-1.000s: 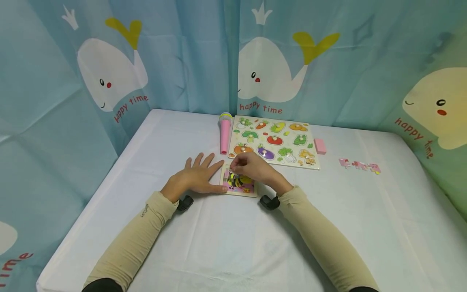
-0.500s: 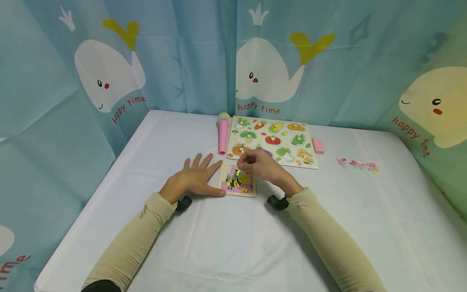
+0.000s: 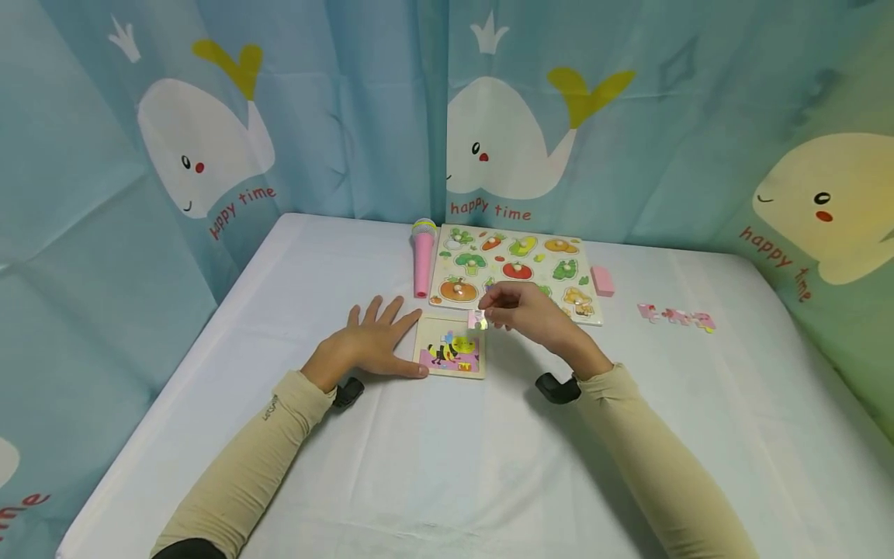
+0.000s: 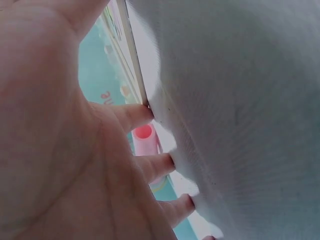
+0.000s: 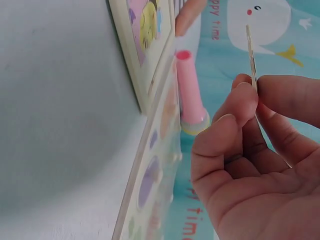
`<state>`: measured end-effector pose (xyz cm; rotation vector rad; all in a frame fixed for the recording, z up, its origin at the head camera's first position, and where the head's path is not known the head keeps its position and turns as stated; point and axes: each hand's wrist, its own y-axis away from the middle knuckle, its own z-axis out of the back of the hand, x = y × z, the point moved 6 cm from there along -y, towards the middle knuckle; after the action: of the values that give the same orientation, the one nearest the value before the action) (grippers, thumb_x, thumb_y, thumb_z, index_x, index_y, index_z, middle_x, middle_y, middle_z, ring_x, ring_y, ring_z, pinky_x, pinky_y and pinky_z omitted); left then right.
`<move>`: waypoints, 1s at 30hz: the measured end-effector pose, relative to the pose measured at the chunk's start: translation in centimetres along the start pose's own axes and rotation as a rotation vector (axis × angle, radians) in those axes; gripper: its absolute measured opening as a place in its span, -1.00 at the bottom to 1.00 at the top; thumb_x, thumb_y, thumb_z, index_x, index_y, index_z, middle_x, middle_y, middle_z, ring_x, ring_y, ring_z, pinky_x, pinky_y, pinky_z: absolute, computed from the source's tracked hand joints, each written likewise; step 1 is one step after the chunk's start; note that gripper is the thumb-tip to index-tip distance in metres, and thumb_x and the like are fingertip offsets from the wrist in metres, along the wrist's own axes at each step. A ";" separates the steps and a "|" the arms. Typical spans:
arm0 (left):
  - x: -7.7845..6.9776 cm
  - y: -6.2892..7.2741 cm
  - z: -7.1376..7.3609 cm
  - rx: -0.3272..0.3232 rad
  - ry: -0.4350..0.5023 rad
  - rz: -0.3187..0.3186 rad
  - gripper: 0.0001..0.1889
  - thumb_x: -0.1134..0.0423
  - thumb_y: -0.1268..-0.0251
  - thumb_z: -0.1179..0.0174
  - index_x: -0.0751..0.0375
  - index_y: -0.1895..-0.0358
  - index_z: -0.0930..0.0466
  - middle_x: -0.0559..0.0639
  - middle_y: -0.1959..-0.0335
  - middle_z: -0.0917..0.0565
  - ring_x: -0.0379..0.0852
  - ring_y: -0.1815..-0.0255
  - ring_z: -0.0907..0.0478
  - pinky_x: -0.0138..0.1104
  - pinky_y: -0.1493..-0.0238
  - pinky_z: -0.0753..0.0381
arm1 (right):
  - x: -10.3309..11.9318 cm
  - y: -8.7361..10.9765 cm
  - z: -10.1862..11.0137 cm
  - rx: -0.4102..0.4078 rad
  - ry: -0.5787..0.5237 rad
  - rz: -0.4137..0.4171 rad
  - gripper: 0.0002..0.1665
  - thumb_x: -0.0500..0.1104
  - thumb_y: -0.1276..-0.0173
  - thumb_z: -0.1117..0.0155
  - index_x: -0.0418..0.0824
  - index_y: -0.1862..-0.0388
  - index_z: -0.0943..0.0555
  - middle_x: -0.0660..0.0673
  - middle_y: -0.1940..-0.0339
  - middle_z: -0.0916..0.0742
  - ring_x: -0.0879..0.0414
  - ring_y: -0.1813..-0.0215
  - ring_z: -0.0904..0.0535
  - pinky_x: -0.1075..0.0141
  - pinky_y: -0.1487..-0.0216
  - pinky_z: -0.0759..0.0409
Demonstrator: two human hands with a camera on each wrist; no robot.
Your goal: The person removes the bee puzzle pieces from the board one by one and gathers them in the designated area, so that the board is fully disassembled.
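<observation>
A small square jigsaw tray [image 3: 450,374] with a wooden border and a bee picture lies on the white table. The top strip of its picture is bare wood. My left hand [image 3: 370,345] is spread at the tray's left side, with thumb and forefinger along the border. Above the tray's upper right corner, my right hand [image 3: 527,314] pinches a pink jigsaw piece [image 3: 478,319] between thumb and fingers. In the right wrist view that jigsaw piece [image 5: 251,55] appears thin and edge-on, raised off the tray.
Behind the tray lies a vegetable peg board [image 3: 517,268], partly covered by my right hand. A pink toy microphone [image 3: 423,260] is left of the board and a pink block [image 3: 602,281] right of it. Several pink jigsaw pieces [image 3: 676,316] lie in a row farther right.
My right hand has moved right, lifting a jigsaw piece off the tray's upper area, where bare wood now shows. My left hand stays at the border.
</observation>
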<state>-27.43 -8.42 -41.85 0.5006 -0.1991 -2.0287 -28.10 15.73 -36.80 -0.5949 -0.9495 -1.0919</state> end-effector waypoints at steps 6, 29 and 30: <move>-0.1 0.0 0.0 -0.004 0.007 -0.005 0.16 -0.45 -0.33 -0.27 0.01 -0.80 0.09 0.25 -0.78 0.23 0.42 -0.73 0.36 0.40 -0.57 0.30 | -0.6 0.9 1.5 -0.041 0.012 -0.012 -0.85 -0.29 -0.58 -0.27 -0.35 0.00 -0.69 -0.19 0.19 -0.72 -0.29 0.11 -0.57 0.04 0.11 -0.57; -0.2 0.2 0.2 0.009 0.012 -0.006 0.16 -0.43 -0.34 -0.27 0.04 -0.80 0.09 0.26 -0.78 0.23 0.43 -0.73 0.37 0.40 -0.56 0.32 | -1.6 4.6 8.5 -0.205 -0.022 -0.034 -0.70 -0.25 -0.63 -0.25 -0.47 -0.15 -0.64 -0.03 0.18 -0.72 0.01 0.14 -0.59 0.26 0.11 -0.61; -0.1 0.2 0.2 0.010 0.011 -0.006 0.16 -0.44 -0.34 -0.27 0.04 -0.80 0.10 0.26 -0.78 0.23 0.43 -0.73 0.37 0.40 -0.56 0.32 | -1.6 4.8 8.8 -0.213 -0.026 -0.035 -0.69 -0.25 -0.64 -0.24 -0.48 -0.16 -0.63 -0.01 0.18 -0.72 0.02 0.14 -0.59 0.26 0.10 -0.62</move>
<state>-27.32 -8.39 -41.61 0.5189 -0.2016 -2.0312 -26.96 25.36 -33.70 -0.7704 -0.8744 -1.2284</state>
